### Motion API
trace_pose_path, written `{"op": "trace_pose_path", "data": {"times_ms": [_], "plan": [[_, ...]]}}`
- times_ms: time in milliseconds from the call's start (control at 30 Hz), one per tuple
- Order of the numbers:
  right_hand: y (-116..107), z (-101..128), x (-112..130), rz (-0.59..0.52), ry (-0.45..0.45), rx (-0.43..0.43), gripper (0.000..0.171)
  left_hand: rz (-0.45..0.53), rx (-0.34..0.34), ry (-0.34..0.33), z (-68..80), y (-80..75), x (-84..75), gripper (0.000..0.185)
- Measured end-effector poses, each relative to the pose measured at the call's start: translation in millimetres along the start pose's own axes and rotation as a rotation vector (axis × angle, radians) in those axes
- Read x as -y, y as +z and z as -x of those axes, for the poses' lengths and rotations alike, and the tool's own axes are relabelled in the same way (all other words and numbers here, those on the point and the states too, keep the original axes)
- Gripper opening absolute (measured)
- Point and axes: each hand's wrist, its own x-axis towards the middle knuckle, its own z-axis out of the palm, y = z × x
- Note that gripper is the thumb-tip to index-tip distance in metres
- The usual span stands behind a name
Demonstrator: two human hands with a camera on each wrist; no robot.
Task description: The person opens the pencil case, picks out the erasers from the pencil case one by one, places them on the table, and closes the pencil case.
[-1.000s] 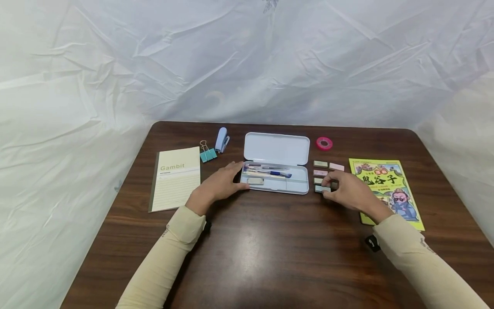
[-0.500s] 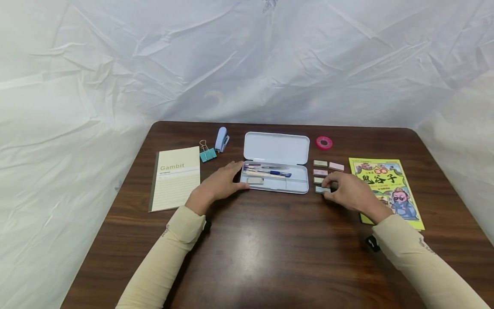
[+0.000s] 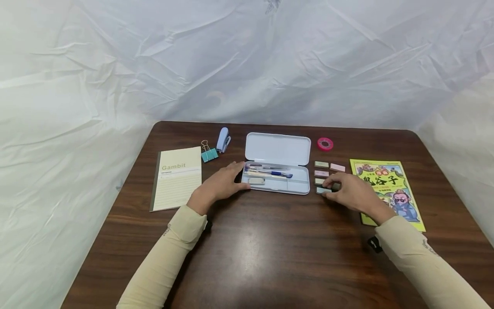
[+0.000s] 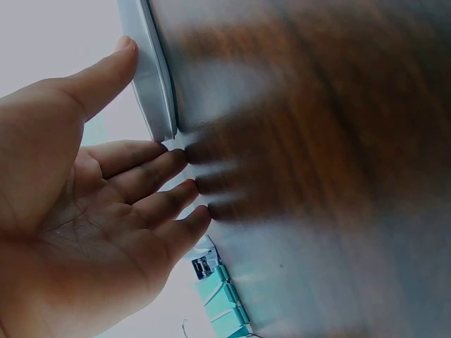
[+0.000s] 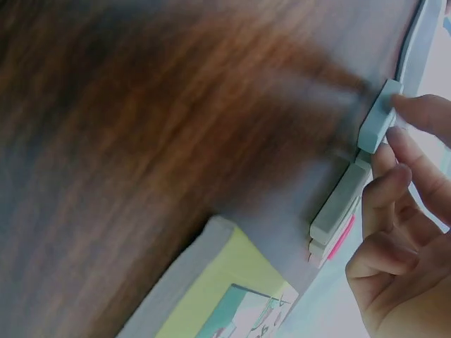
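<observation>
My left hand [image 3: 221,183] rests at the left end of an open light-blue pencil case [image 3: 298,187], its fingers fairly straight. In the left wrist view the thumb touches the side of the case [image 4: 156,77], and the fingertips reach the table by its corner. Inside the case lie several pens [image 3: 272,173] and a whitish eraser [image 3: 256,181]. My right hand [image 3: 354,192] pinches a small bluish eraser [image 3: 322,190] between thumb and forefinger, to the right of the case. The right wrist view shows this eraser [image 5: 379,118] down at the table surface.
Several pink and green erasers [image 3: 321,174] sit behind the right hand, partly covered by it. A pink tape roll [image 3: 325,144] is farther back, a yellow comic book [image 3: 386,189] at right. Leftward are a notebook [image 3: 177,180], a teal binder clip [image 3: 209,155] and a stapler [image 3: 223,140].
</observation>
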Motion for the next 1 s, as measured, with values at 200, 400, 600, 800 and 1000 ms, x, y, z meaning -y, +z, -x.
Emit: {"op": "trace_pose_path", "data": {"times_ms": [200,400,600,800,1000], "plan": [[-3.2,-2.0,8.1,-0.058,-0.028,-0.051,0.038,-0.007,-0.005,0.001,-1.1,0.6,0.3,0.1],[2.9,-13.1,29.1,-0.061,-0.045,-0.099,0.043,0.0,-0.005,0.002,-0.2,-0.1,-0.8,0.099],[14.6,-26.4,55.5,-0.06,-0.107,-0.145,0.039,-0.001,-0.007,0.0,0.1,0.6,-1.0,0.098],[26.9,-40.6,88.1,-0.081,-0.148,-0.146,0.036,0.001,-0.009,0.005,-1.0,1.4,0.3,0.098],[39.5,-52.0,116.7,-0.047,-0.206,-0.134,0.032,0.004,0.002,0.001,-1.7,1.2,0.4,0.097]]}}
